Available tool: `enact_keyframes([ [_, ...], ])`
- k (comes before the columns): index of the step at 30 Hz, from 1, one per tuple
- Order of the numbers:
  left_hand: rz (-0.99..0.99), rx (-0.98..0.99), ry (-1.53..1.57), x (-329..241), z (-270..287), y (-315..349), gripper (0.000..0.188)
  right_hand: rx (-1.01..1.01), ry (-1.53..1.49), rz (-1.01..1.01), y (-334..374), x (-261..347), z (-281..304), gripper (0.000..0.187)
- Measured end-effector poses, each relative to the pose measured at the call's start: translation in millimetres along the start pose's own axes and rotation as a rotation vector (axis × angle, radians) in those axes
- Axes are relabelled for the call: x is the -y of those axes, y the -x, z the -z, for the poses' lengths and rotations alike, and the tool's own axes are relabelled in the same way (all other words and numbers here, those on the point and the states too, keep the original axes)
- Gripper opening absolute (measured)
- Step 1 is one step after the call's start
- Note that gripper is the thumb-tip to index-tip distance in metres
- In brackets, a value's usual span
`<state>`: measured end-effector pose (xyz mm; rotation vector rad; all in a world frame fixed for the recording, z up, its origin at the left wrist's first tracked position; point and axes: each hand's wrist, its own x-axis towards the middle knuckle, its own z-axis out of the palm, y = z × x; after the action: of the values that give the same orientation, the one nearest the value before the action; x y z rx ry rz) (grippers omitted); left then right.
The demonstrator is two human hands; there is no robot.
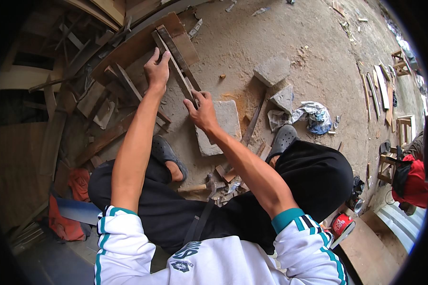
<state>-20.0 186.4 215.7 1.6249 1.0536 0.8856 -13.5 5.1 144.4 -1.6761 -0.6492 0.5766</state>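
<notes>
Two narrow wooden strips lie side by side, slanting away from me: a paler one on the left and a darker one on the right. My left hand grips the pale strip's left edge partway along it, thumb and fingers closed. Around the near ends of the strips, my right hand is closed; its fingers partly hide which strip it touches. Below that hand sits a pale square concrete slab. Between my legs rests a claw hammer with a wooden handle, among wood offcuts.
Scrap boards pile up at left, with a brown panel under the strips' far ends. Broken concrete blocks and a crumpled plastic bag lie right of centre. A red can stands beside my right leg; another person is at far right.
</notes>
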Motion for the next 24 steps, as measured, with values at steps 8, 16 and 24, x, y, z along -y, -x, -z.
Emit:
enact_keyframes([
  [8, -0.049, -0.065, -0.012, -0.8, -8.0, 7.2, 0.062, 0.021, 0.013, 0.035, -1.9, 3.4, 9.9, 0.047],
  [16, 0.021, -0.014, -0.018, -11.3, -3.1, 11.2, 0.063, 0.040, 0.065, 0.013, -0.9, 0.6, 9.7, 0.050],
  [24, -0.314, -0.046, -0.332, -6.0, 6.6, -9.4, 0.067, 0.137, 0.128, -0.059, 4.0, 9.7, 11.2, 0.054],
])
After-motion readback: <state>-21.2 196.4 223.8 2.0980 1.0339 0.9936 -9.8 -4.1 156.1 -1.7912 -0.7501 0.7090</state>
